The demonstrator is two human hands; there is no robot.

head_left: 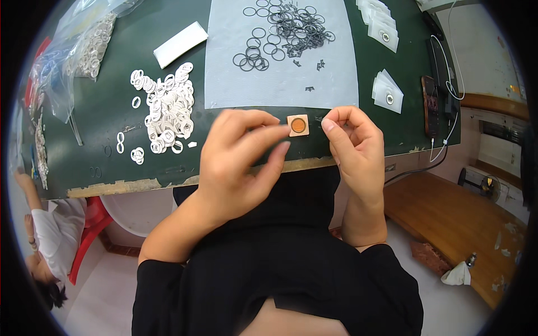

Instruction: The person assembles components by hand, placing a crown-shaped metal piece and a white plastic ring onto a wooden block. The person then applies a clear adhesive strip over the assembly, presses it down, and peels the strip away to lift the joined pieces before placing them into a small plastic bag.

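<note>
A small square wooden block point(304, 119) with an orange disc inside a dark ring lies at the near side of the green table. Just left of it is my left hand point(238, 162), slightly blurred, its thumb and fingers apart and nothing seen between them. On the block's other side, my right hand point(356, 148) pinches thumb against forefinger. Something tiny and dark shows at those fingertips, too small to name. Beyond both hands, black rings point(259, 32) and small black clip-like pieces point(309, 88) are spread on a pale sheet point(230, 89).
Left of the sheet lie a heap of white oval rings point(170, 106) and a white folded packet point(180, 45). Clear bags point(61, 73) fill the far left corner. To the right are small clear packets point(388, 92), a phone point(430, 106) and cables. Another person point(59, 235) sits at left.
</note>
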